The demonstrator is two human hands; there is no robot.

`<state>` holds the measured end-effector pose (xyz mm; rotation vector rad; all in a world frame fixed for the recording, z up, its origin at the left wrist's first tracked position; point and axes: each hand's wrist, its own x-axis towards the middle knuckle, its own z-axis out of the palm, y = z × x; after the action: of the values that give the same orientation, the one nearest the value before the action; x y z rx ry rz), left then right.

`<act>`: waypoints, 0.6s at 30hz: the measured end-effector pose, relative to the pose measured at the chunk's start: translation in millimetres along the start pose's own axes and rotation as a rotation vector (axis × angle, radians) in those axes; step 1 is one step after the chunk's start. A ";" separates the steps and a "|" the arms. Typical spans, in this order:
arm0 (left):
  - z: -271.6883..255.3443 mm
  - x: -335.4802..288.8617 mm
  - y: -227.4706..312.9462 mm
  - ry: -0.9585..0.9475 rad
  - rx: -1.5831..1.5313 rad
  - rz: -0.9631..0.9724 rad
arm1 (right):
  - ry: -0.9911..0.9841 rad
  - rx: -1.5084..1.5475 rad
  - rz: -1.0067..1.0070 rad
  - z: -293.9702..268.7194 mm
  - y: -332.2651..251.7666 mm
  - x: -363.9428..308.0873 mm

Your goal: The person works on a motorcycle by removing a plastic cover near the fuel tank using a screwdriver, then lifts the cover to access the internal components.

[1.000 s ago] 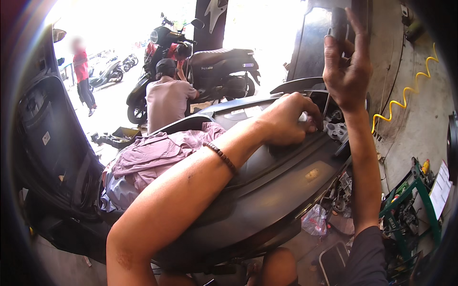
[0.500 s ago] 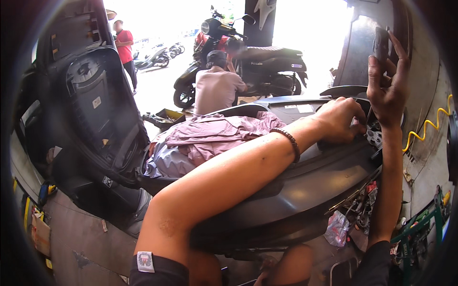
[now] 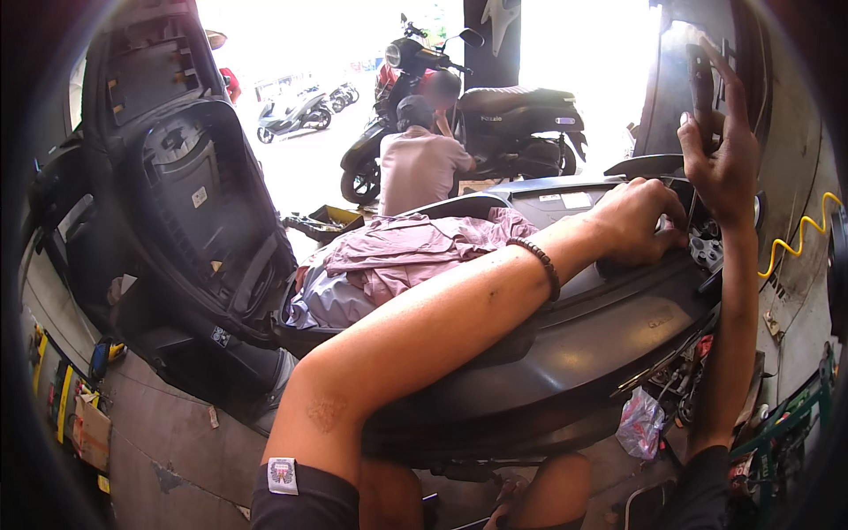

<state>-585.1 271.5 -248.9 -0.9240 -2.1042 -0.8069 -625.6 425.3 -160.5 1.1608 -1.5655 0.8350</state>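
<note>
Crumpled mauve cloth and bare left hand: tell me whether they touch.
Apart: the head view shows a smooth dark-grey panel between the bare left hand and the crumpled mauve cloth.

Clothes (image 3: 415, 252) lie in the scooter (image 3: 583, 349), the raised seat (image 3: 190, 234) left of them, a motorbike (image 3: 512, 128) behind, a hose (image 3: 777, 243) far right.

The scooter (image 3: 592, 344) carries rumpled pink and grey cloth (image 3: 411, 250).
</note>
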 end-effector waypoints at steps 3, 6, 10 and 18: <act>-6.6 3.1 7.1 -0.056 0.029 -0.035 | 0.135 -0.021 -0.100 4.7 0.8 1.4; -19.3 17.5 25.8 -0.312 0.065 -0.199 | 0.353 -0.206 -0.223 -5.1 12.1 4.5; -27.8 45.2 36.7 -0.728 0.164 -0.376 | 0.520 -0.333 -0.041 -17.4 38.6 3.1; -7.3 57.4 10.8 -0.667 0.301 -0.158 | 0.501 -0.243 0.148 -22.7 53.1 -2.9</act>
<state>-603.2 292.8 -197.1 -0.9513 -2.8020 -0.2405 -669.1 463.2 -155.5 0.6056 -1.2966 0.9185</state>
